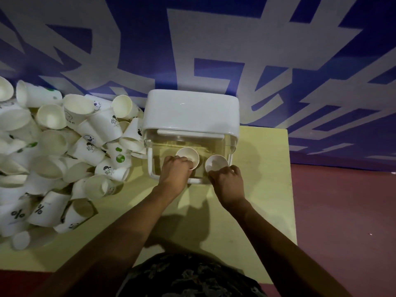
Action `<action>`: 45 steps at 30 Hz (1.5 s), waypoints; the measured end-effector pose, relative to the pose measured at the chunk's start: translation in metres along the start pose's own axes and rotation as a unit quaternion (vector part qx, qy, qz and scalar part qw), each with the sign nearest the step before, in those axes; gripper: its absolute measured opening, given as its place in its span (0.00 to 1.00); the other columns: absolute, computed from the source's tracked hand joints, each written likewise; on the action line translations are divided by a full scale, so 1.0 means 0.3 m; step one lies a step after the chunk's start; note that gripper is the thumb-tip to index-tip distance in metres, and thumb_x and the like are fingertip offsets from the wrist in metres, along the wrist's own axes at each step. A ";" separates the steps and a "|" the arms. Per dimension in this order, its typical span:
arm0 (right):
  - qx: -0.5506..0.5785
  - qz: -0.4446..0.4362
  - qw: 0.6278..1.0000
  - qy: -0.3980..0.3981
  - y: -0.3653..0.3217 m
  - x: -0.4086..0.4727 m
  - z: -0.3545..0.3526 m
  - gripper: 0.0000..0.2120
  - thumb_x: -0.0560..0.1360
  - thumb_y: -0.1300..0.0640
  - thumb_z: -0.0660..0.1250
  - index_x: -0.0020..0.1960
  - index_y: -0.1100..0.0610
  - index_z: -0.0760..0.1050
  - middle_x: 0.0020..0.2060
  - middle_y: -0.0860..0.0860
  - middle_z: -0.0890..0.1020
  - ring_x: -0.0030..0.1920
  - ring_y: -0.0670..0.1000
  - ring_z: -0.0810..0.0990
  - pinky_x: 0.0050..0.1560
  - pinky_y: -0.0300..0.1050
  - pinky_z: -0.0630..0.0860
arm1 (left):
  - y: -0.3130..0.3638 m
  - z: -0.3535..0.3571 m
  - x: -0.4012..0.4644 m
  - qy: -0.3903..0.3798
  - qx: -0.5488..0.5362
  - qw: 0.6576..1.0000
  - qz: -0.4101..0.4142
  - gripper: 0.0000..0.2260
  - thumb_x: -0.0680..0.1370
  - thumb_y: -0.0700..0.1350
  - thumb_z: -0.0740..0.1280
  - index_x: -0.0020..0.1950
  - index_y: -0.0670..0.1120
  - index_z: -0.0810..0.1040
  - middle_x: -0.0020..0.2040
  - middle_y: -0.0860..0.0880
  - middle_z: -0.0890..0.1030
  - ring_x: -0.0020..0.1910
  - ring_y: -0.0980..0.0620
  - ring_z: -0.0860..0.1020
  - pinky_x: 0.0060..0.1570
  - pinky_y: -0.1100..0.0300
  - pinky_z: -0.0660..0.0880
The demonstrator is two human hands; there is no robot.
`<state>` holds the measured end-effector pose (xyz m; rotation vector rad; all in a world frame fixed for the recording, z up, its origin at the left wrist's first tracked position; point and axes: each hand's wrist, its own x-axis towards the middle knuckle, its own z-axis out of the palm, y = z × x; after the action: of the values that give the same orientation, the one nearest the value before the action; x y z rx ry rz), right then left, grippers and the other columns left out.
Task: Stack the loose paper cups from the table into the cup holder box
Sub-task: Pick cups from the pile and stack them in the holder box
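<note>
The cup holder box (232,144) stands at the back of the yellow table (263,189), a clear body with its white lid (190,110) raised at the rear. My left hand (174,171) grips a white paper cup (189,156) over the box's left side, mouth up. My right hand (228,181) pinches the near rim of a second white cup (216,162) at the box's right side. Whether either cup touches the box floor is unclear. A large heap of loose paper cups (64,146) lies left of the box.
A blue wall with big white characters (192,50) rises right behind the table. Dark red floor (342,211) shows past the table's right edge. The cup heap runs off the left border, some cups printed with logos. Bare yellow tabletop lies between my forearms.
</note>
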<state>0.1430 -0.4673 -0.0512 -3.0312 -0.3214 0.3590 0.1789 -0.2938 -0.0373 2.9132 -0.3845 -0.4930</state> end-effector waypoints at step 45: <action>0.176 -0.050 0.977 -0.109 -1.077 -0.005 0.092 0.16 0.74 0.64 0.63 0.60 0.57 0.76 0.59 0.52 0.78 0.53 0.59 0.79 0.46 0.48 0.75 | -0.994 -0.038 -0.855 0.080 -0.223 0.924 -0.301 0.18 0.76 0.46 0.66 0.66 0.47 0.73 0.54 0.44 0.82 0.53 0.45 0.79 0.52 0.52 0.75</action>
<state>0.0712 -0.1511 -0.0467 -2.6234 -0.3761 0.6648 0.0153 0.0630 -0.0092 2.5388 0.5918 -0.3463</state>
